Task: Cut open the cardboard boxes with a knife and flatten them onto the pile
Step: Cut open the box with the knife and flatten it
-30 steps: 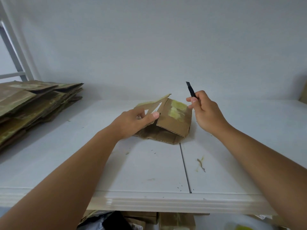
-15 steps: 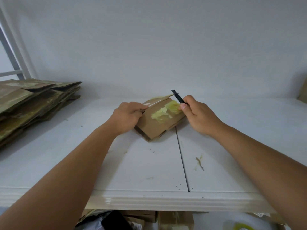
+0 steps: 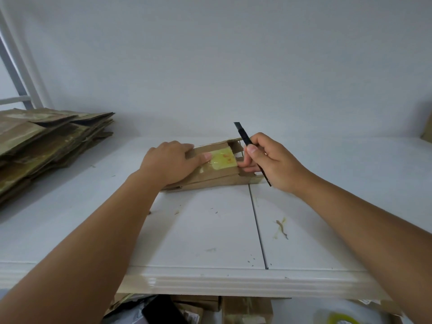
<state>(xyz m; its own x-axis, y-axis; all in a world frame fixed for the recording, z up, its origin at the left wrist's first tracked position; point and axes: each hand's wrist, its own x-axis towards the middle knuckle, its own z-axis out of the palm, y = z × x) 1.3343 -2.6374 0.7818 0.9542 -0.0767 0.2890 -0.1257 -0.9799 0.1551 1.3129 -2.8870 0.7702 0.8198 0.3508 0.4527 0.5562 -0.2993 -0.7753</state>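
While your right hand point(image 3: 274, 161) grips the knife point(image 3: 244, 138), blade raised off the cardboard, your left hand point(image 3: 171, 160) presses flat on the box point(image 3: 217, 176), collapsed near the table's point(image 3: 201, 235) far edge. Flattening appears under way; next, carry it to the pile point(image 3: 46, 141) at the left edge.

Plain pale wall point(image 3: 233, 54) fills twelve o'clock, a white table point(image 3: 198, 242) with a dark seam point(image 3: 258, 225) runs toward six, a grey frame point(image 3: 16, 73) leans at ten, and the light is soft and even.
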